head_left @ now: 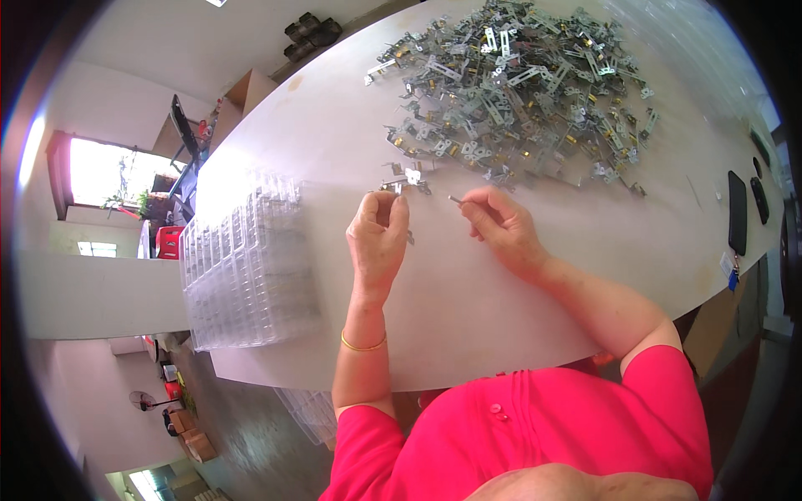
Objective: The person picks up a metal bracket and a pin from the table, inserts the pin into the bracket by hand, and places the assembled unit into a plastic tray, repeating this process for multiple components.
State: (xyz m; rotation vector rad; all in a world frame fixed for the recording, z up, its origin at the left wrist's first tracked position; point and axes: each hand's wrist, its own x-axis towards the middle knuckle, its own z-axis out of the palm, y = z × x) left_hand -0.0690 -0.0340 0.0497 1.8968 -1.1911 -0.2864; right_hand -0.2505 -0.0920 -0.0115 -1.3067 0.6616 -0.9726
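Note:
My left hand (378,242) is closed in a pinch on a small metal bracket (398,189), most of it hidden by the fingertips. Just beyond those fingers, more small silvery metal parts (413,176) lie on the table or touch the held piece; I cannot tell which. To the right, my right hand (507,231) pinches a short, thin grey pin-like piece (454,199), whose tip points toward the left hand. A large heap of metal brackets (518,92), some with brass-coloured bits, covers the far part of the pale table (468,317).
Stacked clear plastic trays (251,267) stand at the table's left edge. Clear plastic sheeting or trays (693,50) lie at the far right. A black phone (737,213) and keys with a blue tag (733,279) rest near the right edge.

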